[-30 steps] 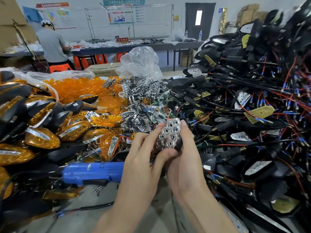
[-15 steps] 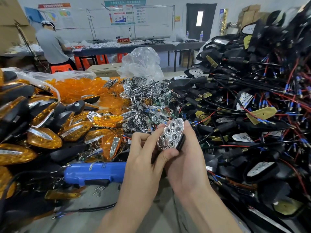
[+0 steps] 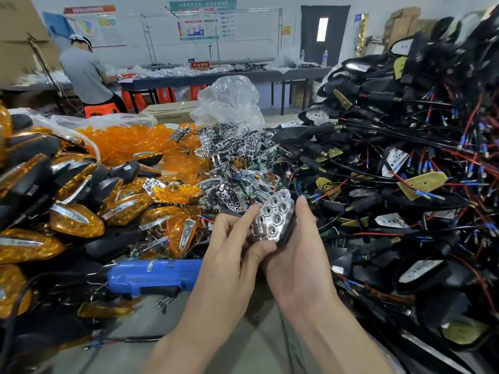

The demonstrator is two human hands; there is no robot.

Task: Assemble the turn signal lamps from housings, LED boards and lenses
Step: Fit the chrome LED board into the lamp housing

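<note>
A chrome reflector [image 3: 272, 218] with several round cups sits in a black lamp housing [image 3: 290, 229], held up between both hands. My right hand [image 3: 299, 255] cradles the housing from the right with fingers curled round it. My left hand [image 3: 232, 255] pinches the reflector's left edge, thumb at its lower end. Behind lies a heap of loose chrome reflectors [image 3: 232, 163]. Amber lenses [image 3: 127, 141] fill a bag at the back left. Black housings with red and blue wires [image 3: 399, 168] are piled high on the right.
Finished amber lamps [image 3: 75, 220] are stacked on the left. A blue electric screwdriver [image 3: 154, 275] lies just left of my left hand, with loose screws [image 3: 162, 305] below it. A person in grey works at a far table [image 3: 83, 71].
The reflector and housing have tilted slightly, and my left fingers have shifted along the reflector's left edge. Both hands stay in the same place.
</note>
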